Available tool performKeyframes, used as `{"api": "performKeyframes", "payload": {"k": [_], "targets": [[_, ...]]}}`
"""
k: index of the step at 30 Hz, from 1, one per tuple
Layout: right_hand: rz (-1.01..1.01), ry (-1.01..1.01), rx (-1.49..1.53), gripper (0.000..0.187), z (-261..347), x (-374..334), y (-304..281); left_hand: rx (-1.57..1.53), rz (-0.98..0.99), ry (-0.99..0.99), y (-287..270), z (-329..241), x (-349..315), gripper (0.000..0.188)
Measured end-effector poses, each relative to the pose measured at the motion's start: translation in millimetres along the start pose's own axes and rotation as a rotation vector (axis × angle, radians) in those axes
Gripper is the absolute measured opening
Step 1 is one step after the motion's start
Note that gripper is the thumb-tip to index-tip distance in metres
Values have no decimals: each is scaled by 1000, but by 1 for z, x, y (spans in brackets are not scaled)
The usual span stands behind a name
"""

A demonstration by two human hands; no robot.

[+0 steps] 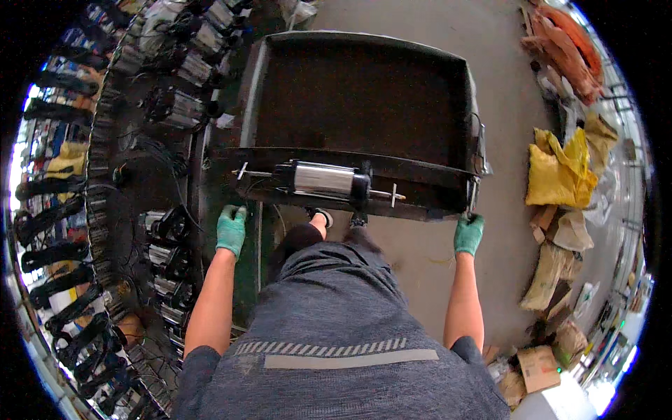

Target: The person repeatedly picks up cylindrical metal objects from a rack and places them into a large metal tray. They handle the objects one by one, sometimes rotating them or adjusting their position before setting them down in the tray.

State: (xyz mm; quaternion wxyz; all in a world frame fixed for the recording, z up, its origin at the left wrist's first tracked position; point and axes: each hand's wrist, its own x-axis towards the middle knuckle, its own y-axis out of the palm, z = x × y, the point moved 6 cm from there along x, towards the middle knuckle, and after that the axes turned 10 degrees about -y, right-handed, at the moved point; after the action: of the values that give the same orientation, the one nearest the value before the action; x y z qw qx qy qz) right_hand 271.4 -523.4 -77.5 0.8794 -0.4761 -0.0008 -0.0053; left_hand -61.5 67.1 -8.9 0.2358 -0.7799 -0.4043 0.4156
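In front of me stands a dark, open-topped metal cart (pixel 357 42) with raised walls. Across its near end lies a cylindrical motor (pixel 323 180), silver in the middle with black end caps. A thin shaft with a small crosspiece sticks out at each end of the motor. My right hand (pixel 469 234), in a green glove, is closed at the cart's near right corner. My left hand (pixel 232 229), gloved alike, is closed just below the near left corner, beside a green edge. What its fingers hold is hidden.
Along the left, several motors (pixel 175 106) with black cables sit on a long bench. Farther left hang rows of black parts (pixel 52 245). On the right floor lie a yellow sack (pixel 560 171), orange-pink bags (pixel 567 52) and a cardboard box (pixel 539 369). My feet stand close behind the cart.
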Motion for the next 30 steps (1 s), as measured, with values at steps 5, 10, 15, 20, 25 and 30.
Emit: {"api": "performKeyframes", "payload": {"k": [5,10,15,20,25,30], "targets": [[11,-271,195,24,127,-15,-17,132,-114,-78,16,93,69,54],[483,-694,167,42,331,-59,17,-33,186,-257,66,160,109,76],[793,-736,-240,25,370,-55,64,-129,507,-315,32,76,70,50],[843,-687,-119,19,376,-20,62,-48,536,-275,-53,1,54,40],[747,-445,68,12,390,31,0,532,474,376,-110,-102,49,36],[575,-612,-288,15,408,77,-11,582,255,650,-110,-162,81,26]]}}
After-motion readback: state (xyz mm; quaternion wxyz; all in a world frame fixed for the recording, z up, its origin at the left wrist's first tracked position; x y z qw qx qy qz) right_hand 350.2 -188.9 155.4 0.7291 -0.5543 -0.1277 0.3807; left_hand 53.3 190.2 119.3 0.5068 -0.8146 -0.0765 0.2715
